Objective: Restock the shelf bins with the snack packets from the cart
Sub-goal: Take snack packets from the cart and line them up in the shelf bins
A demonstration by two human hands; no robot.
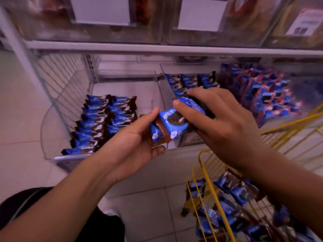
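Both my hands hold a small bunch of blue and brown snack packets (172,125) in front of the lower shelf. My left hand (134,145) cups the bunch from below, thumb along its left side. My right hand (222,119) grips the bunch from above, thumb on the top packet. Behind them, the clear left bin (50,137) holds two neat rows of the same packets (104,119). The middle bin (163,81) holds a short row at its back. At the lower right, the yellow wire cart (208,175) holds several loose packets (232,201).
A right bin is heaped with blue packets (267,95). The upper shelf (157,48) carries clear bins with white label cards. A white wire side panel (57,79) closes the shelf's left end. Pale floor tiles lie below, and my dark clothing shows at the bottom left.
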